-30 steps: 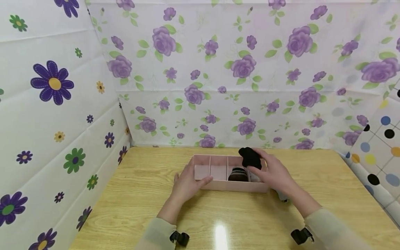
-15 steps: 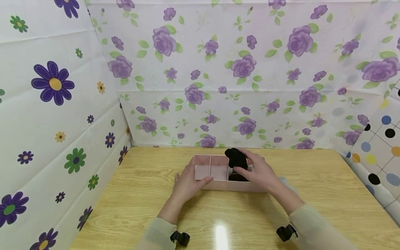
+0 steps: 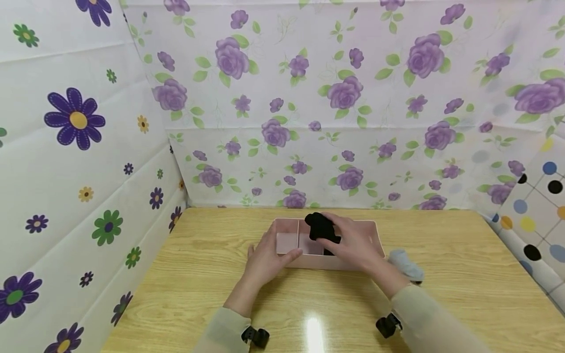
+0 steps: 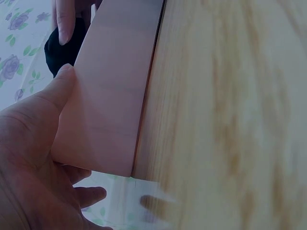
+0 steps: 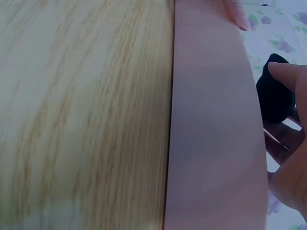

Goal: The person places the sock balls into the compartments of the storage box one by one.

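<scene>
Over the middle of the pink box point(image 3: 309, 262), the right hand point(image 3: 353, 243) pinches a black cloth bundle point(image 3: 321, 226); the left hand point(image 3: 266, 260) grips the box's left end. I'd want that left grip steady and the bundle snugly gathered, clear of the thin dividers point(image 3: 297, 238).

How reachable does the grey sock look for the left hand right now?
Probably not: the left hand grips the box at its left end; the grey sock lies past the right end, with the right forearm between.
</scene>
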{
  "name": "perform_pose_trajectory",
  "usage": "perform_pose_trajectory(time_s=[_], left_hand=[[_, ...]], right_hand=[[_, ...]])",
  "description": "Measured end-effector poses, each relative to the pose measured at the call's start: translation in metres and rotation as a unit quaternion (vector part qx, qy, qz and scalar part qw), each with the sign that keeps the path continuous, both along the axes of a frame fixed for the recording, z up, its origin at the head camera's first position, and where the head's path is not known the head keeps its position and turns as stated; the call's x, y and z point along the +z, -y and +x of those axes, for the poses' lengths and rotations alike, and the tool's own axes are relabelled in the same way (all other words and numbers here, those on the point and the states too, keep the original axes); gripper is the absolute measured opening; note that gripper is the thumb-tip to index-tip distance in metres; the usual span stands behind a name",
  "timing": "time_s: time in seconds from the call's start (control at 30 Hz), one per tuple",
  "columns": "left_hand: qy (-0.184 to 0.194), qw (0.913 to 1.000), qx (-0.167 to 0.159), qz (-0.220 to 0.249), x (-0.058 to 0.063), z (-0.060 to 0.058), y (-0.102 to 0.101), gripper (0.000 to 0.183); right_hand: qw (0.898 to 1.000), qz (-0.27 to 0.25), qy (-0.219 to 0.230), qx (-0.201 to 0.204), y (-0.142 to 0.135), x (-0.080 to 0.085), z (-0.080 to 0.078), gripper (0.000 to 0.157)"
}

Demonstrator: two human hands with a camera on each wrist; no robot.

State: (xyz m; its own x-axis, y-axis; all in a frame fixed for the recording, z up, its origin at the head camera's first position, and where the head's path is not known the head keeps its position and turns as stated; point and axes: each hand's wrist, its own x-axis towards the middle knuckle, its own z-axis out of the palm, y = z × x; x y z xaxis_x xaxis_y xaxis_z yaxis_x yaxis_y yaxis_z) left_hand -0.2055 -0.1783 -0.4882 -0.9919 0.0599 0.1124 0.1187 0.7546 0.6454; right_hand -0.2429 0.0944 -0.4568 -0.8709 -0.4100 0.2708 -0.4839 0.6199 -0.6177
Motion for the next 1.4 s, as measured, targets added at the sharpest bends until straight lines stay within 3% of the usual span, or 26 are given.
perform_pose_trajectory(time_s=[0.17, 0.4, 0.8, 1.4], left_hand=[[-0.003, 1.0, 0.0, 0.001, -0.002, 0.0, -0.001, 0.113], [-0.002, 1.0, -0.004, 0.003, -0.001, 0.001, 0.0, 0.116], [-0.003, 1.0, -0.005, -0.006, -0.001, 0.0, 0.001, 0.117], [-0.005, 0.9999, -0.008, 0.004, -0.001, -0.001, 0.001, 0.115]], right_hand=[[1.0, 0.007, -0.004, -0.008, 0.007, -0.008, -0.004, 0.077], [0.999, 0.021, -0.018, 0.025, 0.01, -0.015, -0.008, 0.081], [0.998, 0.024, -0.049, 0.042, 0.01, -0.019, -0.009, 0.078], [0.997, 0.063, -0.047, 0.026, 0.002, -0.012, -0.004, 0.086]])
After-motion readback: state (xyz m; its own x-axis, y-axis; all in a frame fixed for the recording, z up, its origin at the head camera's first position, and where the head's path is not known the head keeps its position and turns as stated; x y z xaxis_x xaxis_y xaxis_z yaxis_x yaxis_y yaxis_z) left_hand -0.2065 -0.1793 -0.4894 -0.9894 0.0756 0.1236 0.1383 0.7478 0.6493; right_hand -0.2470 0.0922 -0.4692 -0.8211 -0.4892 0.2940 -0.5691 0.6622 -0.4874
